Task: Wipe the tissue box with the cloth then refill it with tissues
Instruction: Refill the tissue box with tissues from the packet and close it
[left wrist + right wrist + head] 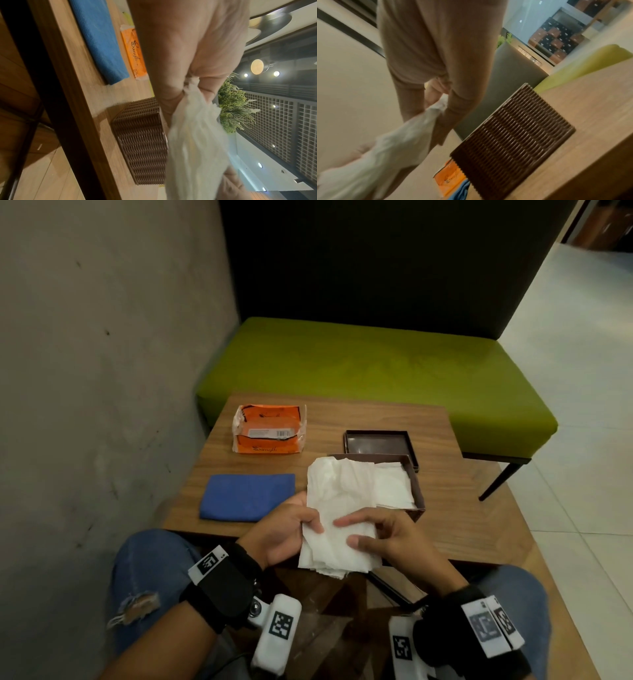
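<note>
1. Head view: a stack of tissues (337, 529) is held over the near table edge, the left hand (286, 534) and right hand (383, 537) pinching it from either side.
2. Behind it, the open tissue box (416, 491) already holds some tissues; its lid (378, 445) lies apart.
3. The blue cloth (248, 496) lies folded, so wiping looks finished; filling and closing remain.

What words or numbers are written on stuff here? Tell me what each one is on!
"Sanyth"-like cursive brand, letters unclear: on the orange tissue pack, too curly and blurred to spell surely.
White label with barcode on the pack's top: too small to read.
Black-and-white square code tags on the wrist straps: patterns, not words.
Blue cloth, brown tissue box, tissues: no writing.
</note>
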`<state>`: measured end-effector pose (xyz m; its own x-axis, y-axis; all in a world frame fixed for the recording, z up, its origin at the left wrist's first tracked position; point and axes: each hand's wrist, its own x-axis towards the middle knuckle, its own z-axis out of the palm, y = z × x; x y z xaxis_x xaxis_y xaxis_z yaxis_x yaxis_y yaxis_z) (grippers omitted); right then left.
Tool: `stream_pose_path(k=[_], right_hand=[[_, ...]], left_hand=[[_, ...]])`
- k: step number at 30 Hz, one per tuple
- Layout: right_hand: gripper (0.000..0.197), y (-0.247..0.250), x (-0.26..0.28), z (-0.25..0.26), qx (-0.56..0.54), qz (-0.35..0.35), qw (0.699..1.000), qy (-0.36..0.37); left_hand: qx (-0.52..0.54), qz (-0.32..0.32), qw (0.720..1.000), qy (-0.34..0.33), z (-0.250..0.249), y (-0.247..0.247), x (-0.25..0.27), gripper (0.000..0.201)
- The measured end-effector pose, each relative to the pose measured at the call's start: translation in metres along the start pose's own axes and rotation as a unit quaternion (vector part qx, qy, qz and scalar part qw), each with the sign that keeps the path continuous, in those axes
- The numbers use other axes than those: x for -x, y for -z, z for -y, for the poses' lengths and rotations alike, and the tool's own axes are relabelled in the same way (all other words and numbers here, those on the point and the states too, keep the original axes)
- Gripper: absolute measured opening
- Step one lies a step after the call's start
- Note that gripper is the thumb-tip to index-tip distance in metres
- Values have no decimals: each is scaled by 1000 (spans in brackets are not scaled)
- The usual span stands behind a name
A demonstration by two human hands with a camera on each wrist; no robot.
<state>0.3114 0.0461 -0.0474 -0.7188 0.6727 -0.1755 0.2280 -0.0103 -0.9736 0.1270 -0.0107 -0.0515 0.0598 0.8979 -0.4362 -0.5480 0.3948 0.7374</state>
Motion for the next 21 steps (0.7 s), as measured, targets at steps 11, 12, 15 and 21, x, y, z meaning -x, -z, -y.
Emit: stream_pose_path(k=[11, 12, 15, 21], right_hand=[[109, 7, -2, 1, -120, 22, 992, -10], [99, 8, 0, 3, -134, 17, 991, -5], [51, 7, 3, 7, -102, 32, 994, 3], [73, 6, -6, 1, -128, -109, 985, 43]], left_hand=[[-144, -57, 973, -170, 3, -1, -2, 73], [-162, -59, 964, -200, 2, -4, -1, 74], [-184, -55, 949, -249, 4, -7, -2, 66], [-16, -46, 992, -118, 2, -7, -5, 63]])
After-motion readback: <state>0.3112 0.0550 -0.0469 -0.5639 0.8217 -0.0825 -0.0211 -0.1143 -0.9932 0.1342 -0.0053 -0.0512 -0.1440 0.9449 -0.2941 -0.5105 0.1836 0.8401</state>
